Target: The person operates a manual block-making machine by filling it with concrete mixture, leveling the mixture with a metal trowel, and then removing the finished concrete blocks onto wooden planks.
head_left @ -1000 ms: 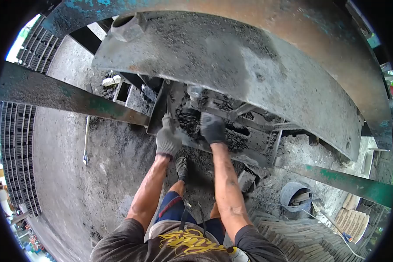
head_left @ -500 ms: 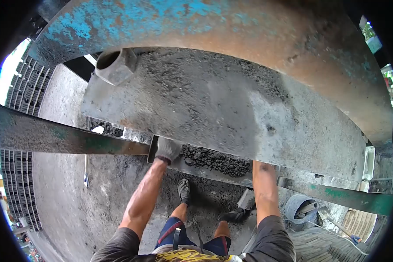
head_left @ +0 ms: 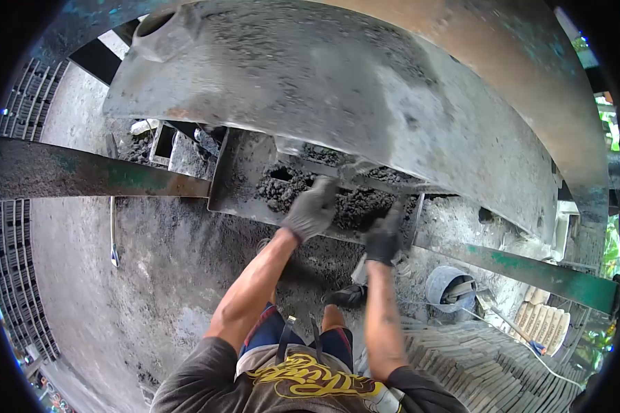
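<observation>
My left hand (head_left: 312, 212), in a pale grey glove, reaches over a metal tray (head_left: 235, 180) under a large grey metal hopper (head_left: 310, 76). Its fingers are stretched out at the dark, crumbly mix (head_left: 355, 206) lying in the tray. Close by on the right is my right hand (head_left: 384, 237), in a darker glove. Motion blurs it somewhat, but its fingers point forward at the right part of the mix. Nothing shows held in either hand. The hopper's lower edge hides the back of the tray.
A green-streaked metal beam (head_left: 96, 172) runs left of the tray, another beam (head_left: 530, 270) right. A grey bucket (head_left: 450, 289) stands on the lower right near stacked thin slabs (head_left: 461, 365). A long-handled tool (head_left: 114, 237) lies on the left floor.
My left hand has moved from the tray's left end to the mix in the middle. My right hand, earlier partly hidden by the hopper edge, now shows over the mix. The view has shifted.
</observation>
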A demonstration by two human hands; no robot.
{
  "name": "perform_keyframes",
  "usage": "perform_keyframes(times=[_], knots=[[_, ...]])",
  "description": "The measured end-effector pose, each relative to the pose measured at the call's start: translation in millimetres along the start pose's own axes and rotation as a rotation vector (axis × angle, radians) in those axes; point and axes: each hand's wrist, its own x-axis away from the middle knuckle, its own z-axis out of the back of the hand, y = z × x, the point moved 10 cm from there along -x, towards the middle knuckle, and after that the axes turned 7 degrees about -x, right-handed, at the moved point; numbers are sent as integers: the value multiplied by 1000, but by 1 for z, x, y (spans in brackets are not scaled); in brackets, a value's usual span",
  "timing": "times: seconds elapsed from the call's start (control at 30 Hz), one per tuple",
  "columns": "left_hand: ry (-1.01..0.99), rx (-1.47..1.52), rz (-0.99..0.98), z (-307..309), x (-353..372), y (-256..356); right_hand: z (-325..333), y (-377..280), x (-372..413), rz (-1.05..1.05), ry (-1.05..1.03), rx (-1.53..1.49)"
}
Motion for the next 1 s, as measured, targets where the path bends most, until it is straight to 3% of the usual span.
perform_keyframes(times=[0.07, 0.1, 0.13, 0.17, 0.2, 0.23, 0.3, 0.37, 0.47, 0.53, 0.57, 0.6, 0.63, 0.67, 0.7, 0.73, 0.77, 0.83, 0.87, 0.93, 1.0], knots=[[267, 36, 130, 56, 42, -29, -23, -65, 20, -81, 5, -385], [453, -382, 57, 94, 57, -22, -41, -96, 23, -132, -61, -513], [343, -491, 328, 119, 66, -43, -65, -120, 21, -144, -221, -523], [408, -581, 202, 140, 67, -56, -88, -144, 21, -155, -382, -525], [425, -498, 319, 158, 62, -81, -86, -144, 21, -163, -431, -514], [393, -556, 231, 160, 43, -81, -86, -141, 20, -166, -476, -503], [387, -588, 36, 155, 8, -68, -33, -91, 6, 67, -79, -324], [-55, 103, 484, 89, -18, -99, -11, 7, -20, 66, -28, -17], [-98, -350, 123, -7, -53, -63, -29, 109, -84, 220, -16, 524], [-70, -294, 119, -19, -47, -46, -9, 67, -120, 129, -39, 169], [3, -307, -3, -12, -37, -40, -30, 48, -125, 310, -155, 356], [87, -236, 1, 2, -24, -46, -51, 34, -124, 492, -265, 535], [172, -164, 0, 21, -11, -42, -52, 28, -123, 498, -268, 527], [267, 4, 130, 52, 18, -38, -46, 27, -124, 383, -291, 350], [291, -165, 9, 71, 39, -38, -38, 23, -126, 270, -312, 175], [300, -306, 285, 90, 65, -46, -41, -5, -115, 369, -331, 290], [379, -245, 242, 104, 81, -48, -44, -32, -103, 471, -340, 403], [407, -465, 285, 118, 105, -59, -86, -58, -81, 512, -463, 386], [417, -471, 293, 122, 115, -53, -90, -69, -70, 525, -466, 381], [376, -439, 410, 123, 138, -51, -53, -92, -40, 525, -241, 35], [420, -473, 370, 117, 162, -54, -26, -92, -11, 210, -125, -161]])
